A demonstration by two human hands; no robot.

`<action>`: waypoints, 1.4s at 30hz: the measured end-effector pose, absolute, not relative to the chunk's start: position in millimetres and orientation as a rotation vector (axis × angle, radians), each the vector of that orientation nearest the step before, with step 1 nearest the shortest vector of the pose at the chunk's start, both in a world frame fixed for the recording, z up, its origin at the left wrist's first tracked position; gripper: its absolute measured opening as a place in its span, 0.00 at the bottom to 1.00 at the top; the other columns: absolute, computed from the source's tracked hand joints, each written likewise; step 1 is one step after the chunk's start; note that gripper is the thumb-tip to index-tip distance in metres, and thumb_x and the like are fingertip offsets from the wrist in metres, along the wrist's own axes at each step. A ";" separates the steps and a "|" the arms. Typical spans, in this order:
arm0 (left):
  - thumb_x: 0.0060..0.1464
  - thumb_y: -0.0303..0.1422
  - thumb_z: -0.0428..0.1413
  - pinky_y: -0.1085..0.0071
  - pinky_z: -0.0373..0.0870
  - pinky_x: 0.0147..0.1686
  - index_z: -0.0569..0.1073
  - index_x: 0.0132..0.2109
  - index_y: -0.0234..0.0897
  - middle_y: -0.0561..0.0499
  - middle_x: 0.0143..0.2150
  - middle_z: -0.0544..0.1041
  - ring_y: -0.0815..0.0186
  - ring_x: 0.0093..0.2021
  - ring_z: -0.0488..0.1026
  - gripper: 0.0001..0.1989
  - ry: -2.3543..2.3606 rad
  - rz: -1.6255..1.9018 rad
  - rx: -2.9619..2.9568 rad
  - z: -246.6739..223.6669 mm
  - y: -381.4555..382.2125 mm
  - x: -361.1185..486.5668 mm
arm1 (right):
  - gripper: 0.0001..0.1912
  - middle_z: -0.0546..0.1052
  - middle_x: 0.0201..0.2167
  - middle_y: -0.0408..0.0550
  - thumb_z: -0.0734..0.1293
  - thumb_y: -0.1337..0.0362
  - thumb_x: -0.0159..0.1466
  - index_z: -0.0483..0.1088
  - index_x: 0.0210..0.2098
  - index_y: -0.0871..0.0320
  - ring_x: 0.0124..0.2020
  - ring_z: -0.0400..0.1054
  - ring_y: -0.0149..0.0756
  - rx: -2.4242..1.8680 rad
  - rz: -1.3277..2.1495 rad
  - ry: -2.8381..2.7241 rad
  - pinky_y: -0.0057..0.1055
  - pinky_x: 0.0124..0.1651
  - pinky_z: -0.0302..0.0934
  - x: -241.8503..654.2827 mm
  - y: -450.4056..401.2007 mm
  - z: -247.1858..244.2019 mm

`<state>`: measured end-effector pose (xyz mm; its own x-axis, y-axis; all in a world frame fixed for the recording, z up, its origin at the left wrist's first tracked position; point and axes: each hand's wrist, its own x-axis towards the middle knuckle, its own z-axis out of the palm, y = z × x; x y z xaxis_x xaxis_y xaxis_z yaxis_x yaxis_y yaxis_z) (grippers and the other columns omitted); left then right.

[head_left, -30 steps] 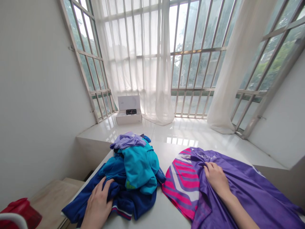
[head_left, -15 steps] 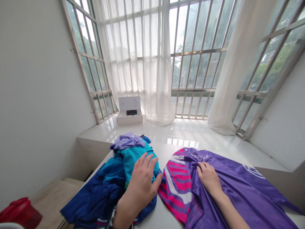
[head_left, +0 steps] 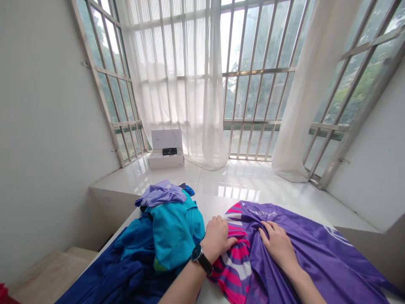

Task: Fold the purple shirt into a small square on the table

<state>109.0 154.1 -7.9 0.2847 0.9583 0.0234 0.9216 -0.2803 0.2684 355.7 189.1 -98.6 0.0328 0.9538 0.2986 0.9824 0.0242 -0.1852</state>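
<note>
Fingers [head_left: 269, 228] of left hand [head_left: 217, 239] and right hand [head_left: 279, 246] touch the purple shirt [head_left: 316, 247], whether gripping I cannot tell.

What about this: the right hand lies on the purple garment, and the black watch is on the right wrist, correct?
Not quite: the head view shows the black watch on the left wrist. The right hand does lie on the purple garment.

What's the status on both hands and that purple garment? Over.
Left hand on striped panel of purple garment, right hand on its purple cloth. Garment spread out, creased at right hand. Clothes pile alongside, not over it.
</note>
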 end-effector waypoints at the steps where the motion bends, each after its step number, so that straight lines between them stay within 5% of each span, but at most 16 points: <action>1: 0.56 0.49 0.60 0.54 0.70 0.50 0.75 0.51 0.29 0.34 0.49 0.75 0.45 0.51 0.72 0.27 1.746 0.296 2.330 -10.3 155.0 107.5 | 0.25 0.74 0.56 0.55 0.55 0.56 0.69 0.73 0.57 0.58 0.56 0.67 0.50 -1.982 -0.112 -1.966 0.43 0.57 0.63 357.6 190.5 -99.3; 13: 0.59 0.47 0.56 0.53 0.65 0.55 0.72 0.57 0.28 0.35 0.53 0.73 0.46 0.55 0.67 0.28 1.759 0.388 2.275 -16.3 157.4 100.4 | 0.33 0.69 0.62 0.57 0.53 0.46 0.66 0.69 0.61 0.58 0.62 0.63 0.53 -2.145 -0.051 -1.870 0.47 0.62 0.59 388.7 201.2 -106.0; 29: 0.64 0.47 0.52 0.58 0.69 0.49 0.75 0.49 0.28 0.36 0.45 0.76 0.49 0.49 0.74 0.23 1.972 0.233 2.259 -13.0 153.6 102.2 | 0.37 0.68 0.63 0.58 0.51 0.44 0.65 0.67 0.62 0.59 0.64 0.61 0.53 -2.206 -0.067 -1.849 0.46 0.63 0.58 404.5 203.9 -108.8; 33: 0.63 0.41 0.52 0.59 0.69 0.45 0.75 0.48 0.29 0.34 0.46 0.77 0.47 0.48 0.74 0.18 1.868 0.243 2.261 -12.9 151.5 97.4 | 0.36 0.67 0.64 0.58 0.52 0.44 0.65 0.67 0.63 0.59 0.64 0.60 0.53 -2.241 -0.065 -1.810 0.47 0.63 0.57 407.1 203.1 -108.3; 42: 0.64 0.39 0.51 0.71 0.66 0.36 0.68 0.41 0.39 0.50 0.32 0.76 0.62 0.35 0.74 0.08 1.366 1.082 1.483 -35.0 183.8 95.8 | 0.37 0.66 0.65 0.58 0.51 0.44 0.65 0.66 0.64 0.60 0.65 0.59 0.54 -2.294 -0.049 -1.765 0.48 0.65 0.54 401.7 198.2 -100.6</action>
